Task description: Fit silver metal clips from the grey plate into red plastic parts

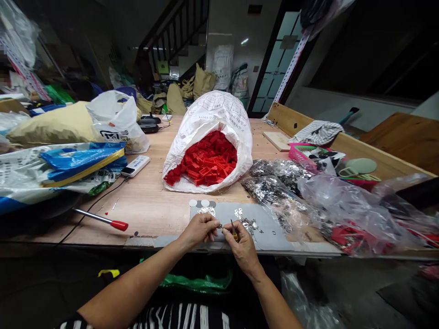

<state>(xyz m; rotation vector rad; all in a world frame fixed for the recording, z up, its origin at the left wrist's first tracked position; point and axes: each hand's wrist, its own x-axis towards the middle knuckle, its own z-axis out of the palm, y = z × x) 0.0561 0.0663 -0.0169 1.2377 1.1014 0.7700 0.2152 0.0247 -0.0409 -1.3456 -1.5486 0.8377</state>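
Observation:
My left hand [200,230] and my right hand [241,244] meet over a grey mat [267,228] at the table's near edge. The left fingers pinch a tiny metal piece that I cannot name. The right fingers grip a thin dark tool [233,228] with a yellow part. Small shiny metal parts [247,222] lie scattered on the mat just beyond my hands. A white sack of red plastic pieces [208,163] lies open behind the mat.
Clear bags of shiny metal parts [277,180] and red pieces [353,228] lie to the right. A red-handled screwdriver [103,220], a white remote [136,165] and blue and white bags [61,169] are on the left. A pink basket [302,153] sits further right.

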